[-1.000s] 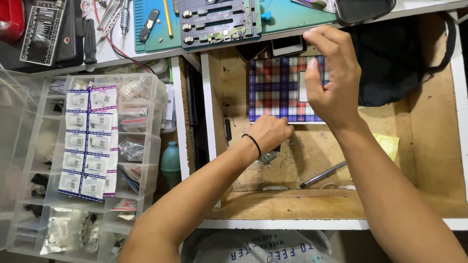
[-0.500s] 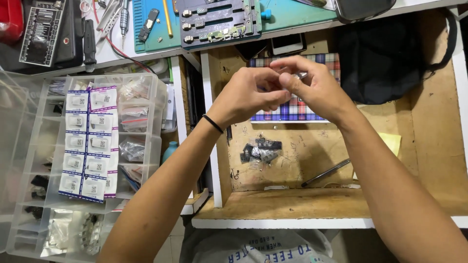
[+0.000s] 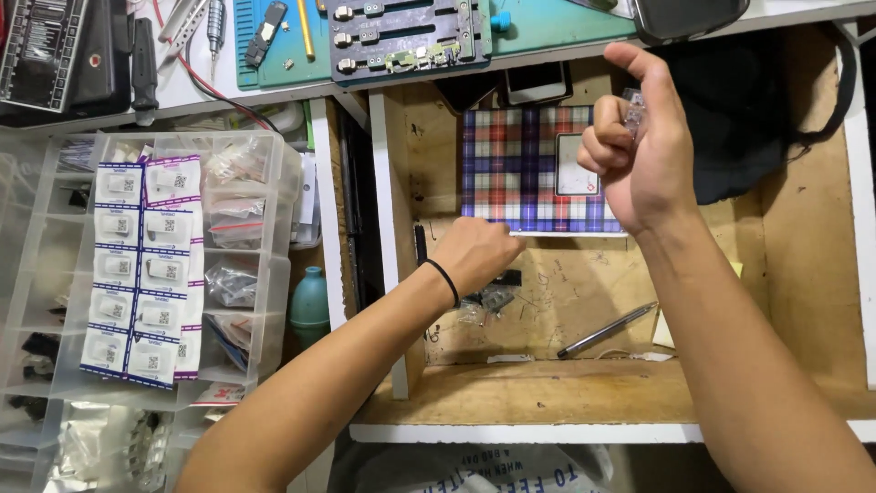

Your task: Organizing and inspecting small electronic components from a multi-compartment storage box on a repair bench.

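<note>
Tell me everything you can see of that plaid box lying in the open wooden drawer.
The flat rectangular box with a red, blue and white plaid pattern lies face up at the back of the open wooden drawer, against its rear wall. A white label sits near its right edge, partly hidden by the raised right hand. A white lower edge shows along its front. It looks like printed card or tin; which, I cannot tell. The left hand reaches down just before its lower left corner; contact is unclear.

Both forearms are bare, without sleeves; the left hand point(image 3: 479, 256) has a thin black band point(image 3: 444, 279) around its wrist.
</note>
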